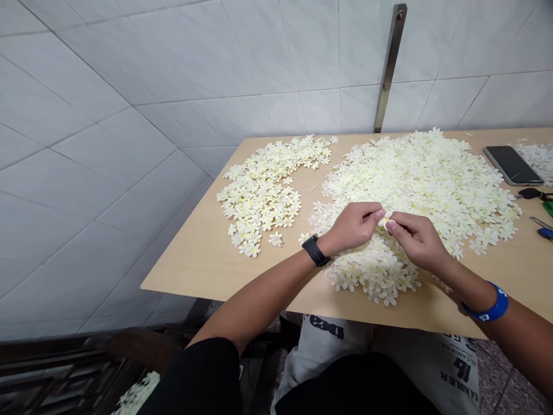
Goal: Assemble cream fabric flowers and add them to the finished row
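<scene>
Both hands meet over the large heap of pale yellow artificial flowers on the table. My left hand, with a black watch on its wrist, pinches one side of a small artificial flower. The thumb and fingers of my right hand are closed on the other side of that same flower. A blue wristband circles my right forearm. Most of the flower is hidden by my fingertips. Left of my hands lies a smaller spread of similar flowers.
A smartphone lies on the table at the right, beside a heap of small white pieces. A blue-handled tool sits near the right edge. Behind stands a tiled wall with a metal strip.
</scene>
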Demonstrator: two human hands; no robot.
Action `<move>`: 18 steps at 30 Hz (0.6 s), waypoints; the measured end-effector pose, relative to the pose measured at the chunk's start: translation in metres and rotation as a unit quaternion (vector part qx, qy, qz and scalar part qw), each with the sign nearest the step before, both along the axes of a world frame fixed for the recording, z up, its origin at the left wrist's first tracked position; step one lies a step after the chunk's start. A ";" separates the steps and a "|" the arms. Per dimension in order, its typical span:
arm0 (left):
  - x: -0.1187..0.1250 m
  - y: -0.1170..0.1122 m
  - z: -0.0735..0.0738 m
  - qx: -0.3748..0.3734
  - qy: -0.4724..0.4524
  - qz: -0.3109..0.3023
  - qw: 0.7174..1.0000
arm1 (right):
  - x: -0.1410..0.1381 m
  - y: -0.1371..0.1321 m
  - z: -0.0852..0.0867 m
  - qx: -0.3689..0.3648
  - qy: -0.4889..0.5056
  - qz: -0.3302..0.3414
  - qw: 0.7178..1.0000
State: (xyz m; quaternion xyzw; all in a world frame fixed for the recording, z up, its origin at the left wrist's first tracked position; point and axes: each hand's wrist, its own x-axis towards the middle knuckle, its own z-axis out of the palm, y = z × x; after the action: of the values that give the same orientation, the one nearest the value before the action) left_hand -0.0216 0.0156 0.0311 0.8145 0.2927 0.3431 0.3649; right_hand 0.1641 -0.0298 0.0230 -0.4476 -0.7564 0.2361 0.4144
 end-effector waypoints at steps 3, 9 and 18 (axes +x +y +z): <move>0.006 -0.003 0.000 0.003 -0.054 -0.022 0.998 | -0.001 -0.001 0.003 -0.037 0.060 0.004 0.997; 0.012 -0.006 -0.004 -0.015 -0.102 0.010 0.995 | -0.005 -0.002 0.006 -0.055 0.118 0.019 0.991; 0.017 -0.009 -0.006 -0.034 -0.140 0.012 0.990 | -0.004 -0.002 0.001 -0.006 0.110 -0.014 0.994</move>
State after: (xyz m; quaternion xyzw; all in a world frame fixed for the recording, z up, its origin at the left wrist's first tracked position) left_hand -0.0046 0.0065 0.0251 0.7422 0.2600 0.4476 0.4257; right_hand 0.1597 -0.0317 0.0244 -0.4323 -0.6986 0.2826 0.4953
